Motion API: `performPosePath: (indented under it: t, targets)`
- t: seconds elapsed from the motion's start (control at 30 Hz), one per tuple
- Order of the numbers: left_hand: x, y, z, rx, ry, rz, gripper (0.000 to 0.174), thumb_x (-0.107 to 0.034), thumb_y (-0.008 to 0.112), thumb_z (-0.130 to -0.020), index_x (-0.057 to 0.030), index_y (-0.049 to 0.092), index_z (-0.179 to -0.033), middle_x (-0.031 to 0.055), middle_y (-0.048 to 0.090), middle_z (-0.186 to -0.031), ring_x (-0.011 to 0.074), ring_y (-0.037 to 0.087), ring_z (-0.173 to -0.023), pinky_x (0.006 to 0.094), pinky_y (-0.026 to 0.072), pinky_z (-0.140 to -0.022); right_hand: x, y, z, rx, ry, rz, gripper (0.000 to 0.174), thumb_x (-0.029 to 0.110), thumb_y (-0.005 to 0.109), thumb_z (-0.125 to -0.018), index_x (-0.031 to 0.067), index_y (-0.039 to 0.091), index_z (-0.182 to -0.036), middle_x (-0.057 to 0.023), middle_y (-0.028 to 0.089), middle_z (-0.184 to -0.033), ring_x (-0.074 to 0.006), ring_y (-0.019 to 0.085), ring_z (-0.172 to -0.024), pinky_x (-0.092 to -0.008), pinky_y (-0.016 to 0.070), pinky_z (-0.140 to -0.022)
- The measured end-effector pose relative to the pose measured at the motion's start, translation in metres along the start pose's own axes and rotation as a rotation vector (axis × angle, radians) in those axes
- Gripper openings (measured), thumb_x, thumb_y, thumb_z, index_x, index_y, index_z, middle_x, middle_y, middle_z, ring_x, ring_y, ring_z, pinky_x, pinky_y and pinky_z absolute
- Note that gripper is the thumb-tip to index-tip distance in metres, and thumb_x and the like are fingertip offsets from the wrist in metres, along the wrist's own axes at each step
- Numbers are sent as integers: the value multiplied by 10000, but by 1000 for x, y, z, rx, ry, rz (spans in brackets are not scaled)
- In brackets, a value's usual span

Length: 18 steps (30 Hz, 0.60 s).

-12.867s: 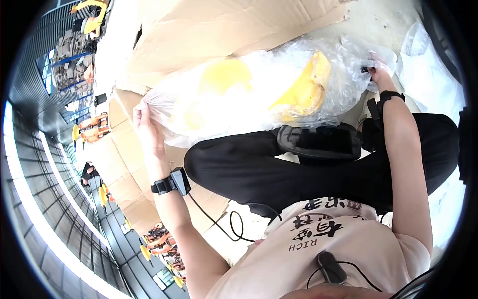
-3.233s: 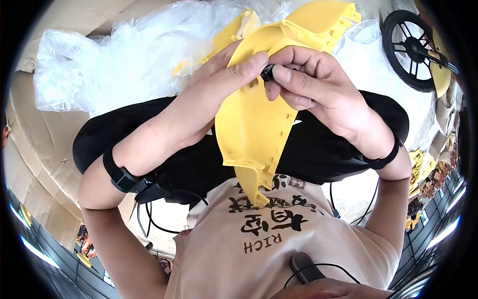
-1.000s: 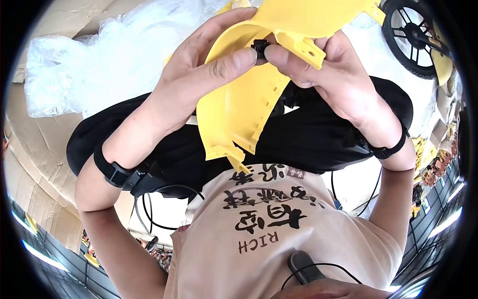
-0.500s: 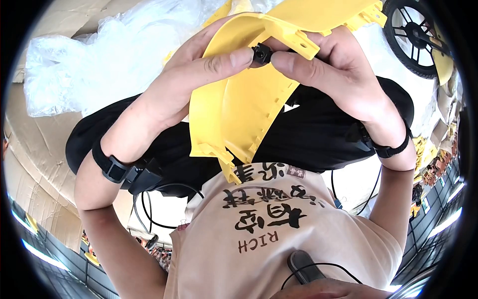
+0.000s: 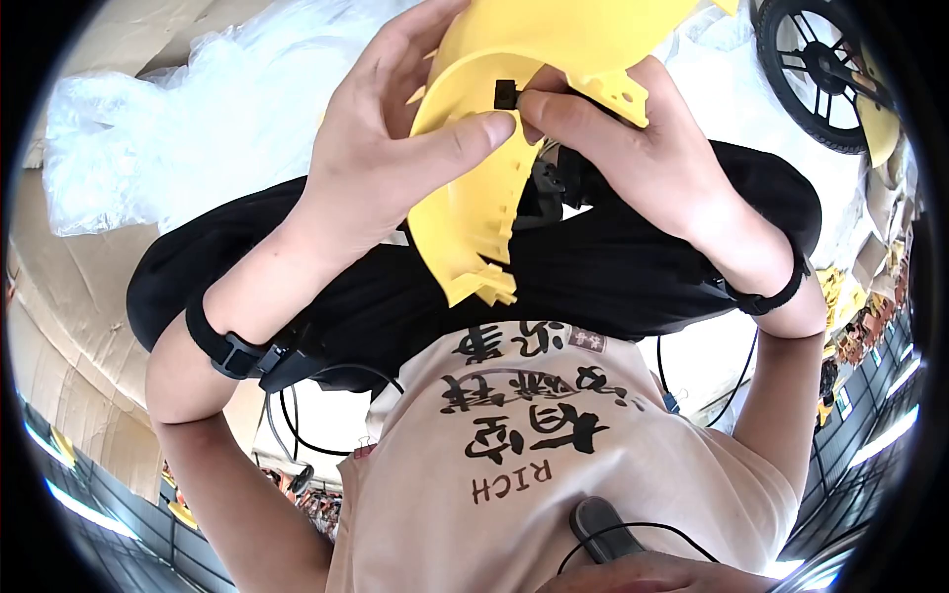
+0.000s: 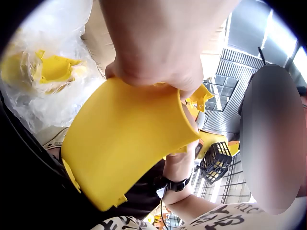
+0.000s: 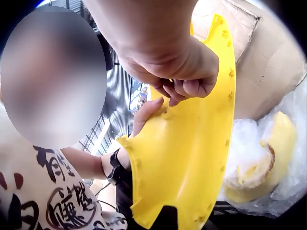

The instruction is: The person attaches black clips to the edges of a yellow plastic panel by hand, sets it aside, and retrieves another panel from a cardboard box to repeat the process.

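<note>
A curved yellow plastic panel (image 5: 474, 203) with small tabs along its edges is held up over the lap. My left hand (image 5: 381, 148) grips its left edge, thumb on the inner face and the other fingers behind. Between right thumb and forefinger, my right hand (image 5: 638, 148) pinches a small black block-shaped part (image 5: 506, 95) at the panel's inner face. The left thumb tip lies just below that part. The left wrist view shows the panel's smooth outer face (image 6: 120, 143); in the right wrist view, the right fingers cover the black part.
Crumpled clear plastic wrap (image 5: 198, 138) lies at the left, with another yellow piece (image 6: 55, 68) in the wrap in the left wrist view. A black spoked wheel (image 5: 820, 69) stands at the upper right. Cardboard (image 5: 84, 326) covers the floor at left.
Earlier, both hands held a plastic bag with yellow pieces; now they hold the panel. Within the last second, the left thumb has come off the black part, and the panel has shifted and turned.
</note>
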<state>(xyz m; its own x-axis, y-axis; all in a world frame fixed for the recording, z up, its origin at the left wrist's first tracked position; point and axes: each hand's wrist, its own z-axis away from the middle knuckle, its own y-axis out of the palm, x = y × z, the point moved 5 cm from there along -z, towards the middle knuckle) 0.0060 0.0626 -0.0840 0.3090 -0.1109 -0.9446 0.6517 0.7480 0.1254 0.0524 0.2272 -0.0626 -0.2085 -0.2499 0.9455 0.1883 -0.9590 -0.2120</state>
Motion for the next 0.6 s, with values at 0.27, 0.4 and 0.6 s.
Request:
performPosePath:
  t: [0.27, 0.4, 0.6]
  targets:
    - [2, 1, 0, -24, 123, -96, 713, -56, 675, -860, -56, 336, -1487, 152, 424, -1471, 244, 420, -1367, 366, 411, -1094, -4, 13, 0, -39, 84, -67, 187, 82, 589, -899, -7, 632, -1057, -100, 675, -835, -185, 657, -741, -306, 511, -679]
    - [0, 3, 1, -41, 97, -54, 683, -46, 634, -879, -55, 327, -1489, 156, 425, -1471, 240, 427, -1363, 357, 400, -1100, -3, 15, 0, -104, 18, -99, 187, 77, 593, -897, -4, 628, -1061, -99, 674, -830, -167, 646, -710, -293, 503, -644]
    - [3, 1, 2, -48, 48, -135, 667, -28, 589, -877, -74, 333, -1491, 163, 442, -1461, 219, 462, -1330, 333, 412, -1078, -5, 15, -1, -77, 0, -78, 177, 71, 590, -898, -3, 627, -1054, -98, 668, -810, -167, 635, -674, -291, 496, -620]
